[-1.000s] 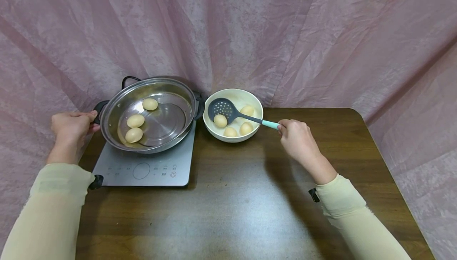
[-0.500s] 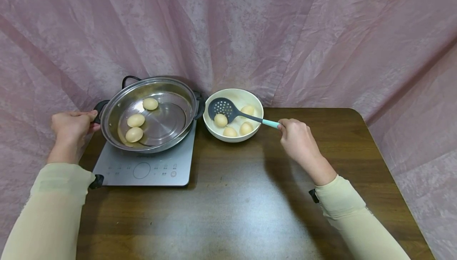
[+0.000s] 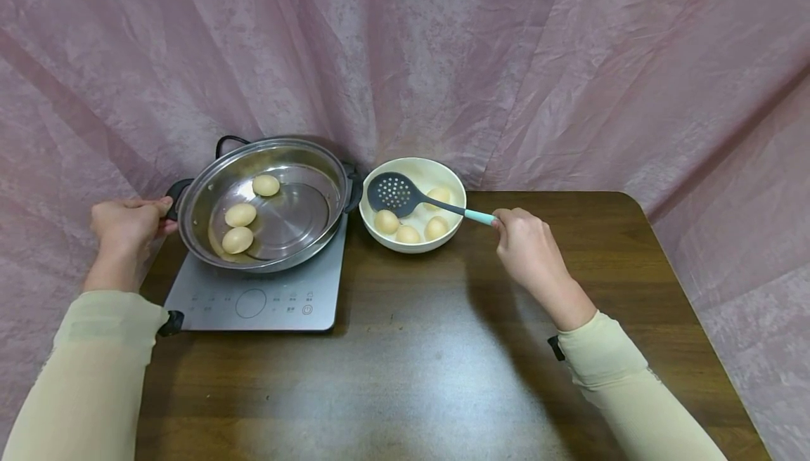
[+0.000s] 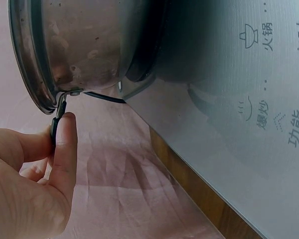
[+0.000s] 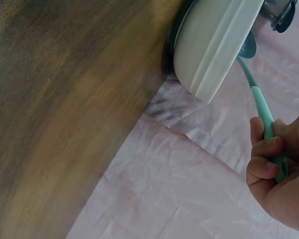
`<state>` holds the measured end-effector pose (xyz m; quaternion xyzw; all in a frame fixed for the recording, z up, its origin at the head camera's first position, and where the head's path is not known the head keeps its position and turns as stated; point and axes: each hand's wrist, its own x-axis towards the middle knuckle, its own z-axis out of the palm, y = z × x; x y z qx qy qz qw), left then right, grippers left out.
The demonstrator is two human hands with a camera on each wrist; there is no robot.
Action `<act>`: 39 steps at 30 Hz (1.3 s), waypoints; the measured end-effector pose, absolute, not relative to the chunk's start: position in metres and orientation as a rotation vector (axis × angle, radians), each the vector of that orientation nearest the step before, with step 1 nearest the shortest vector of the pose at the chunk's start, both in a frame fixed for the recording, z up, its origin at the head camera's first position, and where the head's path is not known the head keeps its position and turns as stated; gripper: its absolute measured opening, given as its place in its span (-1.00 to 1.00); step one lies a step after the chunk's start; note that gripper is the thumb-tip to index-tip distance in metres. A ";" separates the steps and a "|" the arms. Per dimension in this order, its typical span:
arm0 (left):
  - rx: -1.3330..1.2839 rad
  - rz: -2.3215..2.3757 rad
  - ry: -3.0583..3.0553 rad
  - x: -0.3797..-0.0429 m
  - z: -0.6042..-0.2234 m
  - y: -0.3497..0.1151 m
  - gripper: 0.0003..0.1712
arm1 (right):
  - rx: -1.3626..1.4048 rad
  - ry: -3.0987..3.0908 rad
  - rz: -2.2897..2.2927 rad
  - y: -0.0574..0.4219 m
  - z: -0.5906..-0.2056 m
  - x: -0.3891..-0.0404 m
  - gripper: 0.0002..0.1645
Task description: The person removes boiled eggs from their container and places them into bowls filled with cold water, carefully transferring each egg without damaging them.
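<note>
My left hand (image 3: 129, 228) pinches the black side handle (image 4: 55, 127) of a steel pan (image 3: 292, 261) between thumb and fingers. Three pale eggs, one of them the lower egg (image 3: 237, 240), lie in the pan with a little clear liquid. My right hand (image 3: 530, 247) grips the mint-green handle (image 5: 263, 112) of a dark grey skimmer (image 3: 394, 190). The skimmer's perforated head is over the left inside of a cream bowl (image 3: 414, 167). Several eggs are in the bowl; the leftmost egg (image 3: 387, 222) sits against the skimmer's near edge.
The pan rests on a flat grey induction cooker (image 3: 278, 306), with a black cord (image 3: 231, 139) behind it. Bowl and cooker stand side by side on a brown wooden table (image 3: 405, 377). A pink curtain (image 3: 430, 60) hangs close behind and round the sides.
The leftmost egg has slipped off the skimmer's head, down and slightly left in the bowl. The skimmer has shifted only slightly; my left hand and the pan are still.
</note>
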<state>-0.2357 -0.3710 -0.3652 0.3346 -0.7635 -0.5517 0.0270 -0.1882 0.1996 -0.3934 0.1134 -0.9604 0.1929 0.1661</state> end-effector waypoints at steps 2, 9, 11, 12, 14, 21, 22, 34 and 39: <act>1.035 -1.700 -2.362 -0.235 -0.365 -0.371 -0.76 | 0.324 -2.726 0.543 0.200 -0.393 -0.188 -0.86; 1.035 -1.687 -2.381 -0.233 -0.364 -0.370 -0.83 | 0.306 -2.689 0.571 0.201 -0.389 -0.187 -0.86; 1.033 -1.688 -2.381 -0.233 -0.364 -0.370 -0.85 | 0.287 -2.684 0.590 0.201 -0.389 -0.187 -0.85; 1.032 -1.682 -2.386 -0.233 -0.364 -0.370 -0.82 | 0.276 -2.684 0.599 0.201 -0.388 -0.187 -0.85; 1.029 -1.681 -2.388 -0.233 -0.365 -0.371 -0.81 | 0.258 -2.685 0.609 0.202 -0.388 -0.187 -0.84; 1.024 -1.669 -2.395 -0.233 -0.366 -0.371 -0.88 | 0.227 -2.685 0.632 0.202 -0.387 -0.187 -0.83; 1.024 -1.670 -2.394 -0.233 -0.366 -0.371 -0.91 | 0.224 -2.682 0.638 0.202 -0.386 -0.187 -0.83; 1.028 -1.661 -2.390 -0.232 -0.365 -0.369 -0.79 | 0.161 -2.632 0.729 0.187 -0.355 -0.188 -0.82; 1.022 -1.674 -2.382 -0.234 -0.365 -0.370 -0.76 | 0.172 -2.582 0.757 0.173 -0.339 -0.189 -0.79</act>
